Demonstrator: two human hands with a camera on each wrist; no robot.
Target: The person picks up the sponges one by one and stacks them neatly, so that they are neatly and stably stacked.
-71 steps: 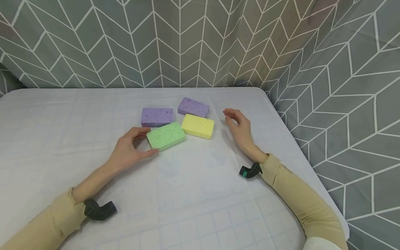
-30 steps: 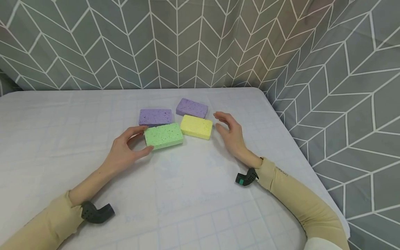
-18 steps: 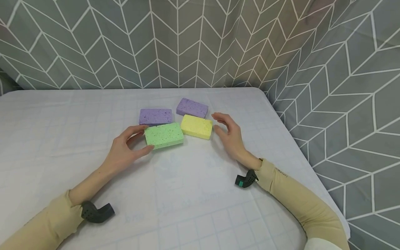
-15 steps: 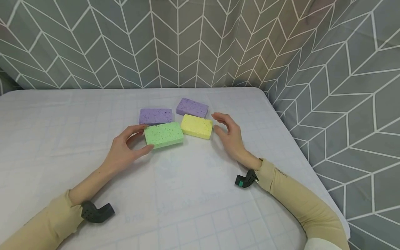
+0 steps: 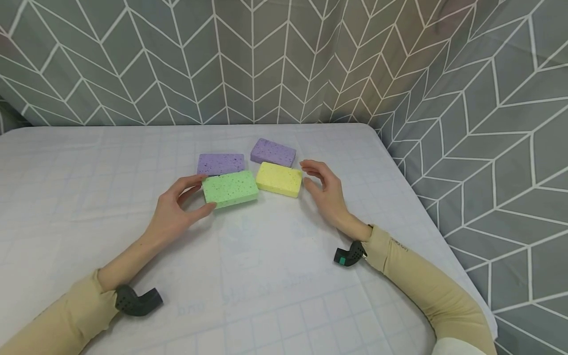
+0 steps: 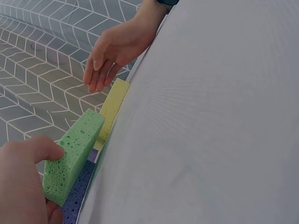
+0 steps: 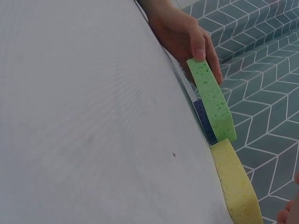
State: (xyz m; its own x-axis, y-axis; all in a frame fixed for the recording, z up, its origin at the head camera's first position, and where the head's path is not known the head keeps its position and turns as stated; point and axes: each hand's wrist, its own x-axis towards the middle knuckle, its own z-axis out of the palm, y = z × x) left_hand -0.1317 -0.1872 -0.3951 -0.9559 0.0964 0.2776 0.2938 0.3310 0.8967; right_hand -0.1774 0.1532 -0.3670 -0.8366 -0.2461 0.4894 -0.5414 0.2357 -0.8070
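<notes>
And there it is: the left hand (image 5: 173, 209) has the green sponge (image 5: 230, 190) pinched between thumb and fingers, and compared with half a second ago the sponge sits a touch farther up and to the left in the head view. Look back a little over two seconds and it lay at more of a slant; now it's squarer to us. The right hand (image 5: 327, 192) has closed in too, from well off to the side then to just beside the yellow sponge (image 5: 279, 179) now, its grip spread, fingers loosely bent, holding nothing. The left purple sponge (image 5: 221, 161) and the right purple sponge (image 5: 273, 152) are lying on the desk (image 5: 266, 276) much as they did, the first just behind the green one, the second just behind the yellow. Over to the wrist cameras, and here's what the head view can't give us so clearly: the green sponge is up off the desk, purple showing below and behind it, while the yellow one lies flat. The left wrist view also shows the right hand's fingers hanging clear of the yellow sponge, a gap between them. From the right wrist, the left thumb is pressed on the near end of the green sponge, only a bit of the right hand peeks in at the edge, and a dark speck (image 7: 174, 154) shows up on the white cover.
</notes>
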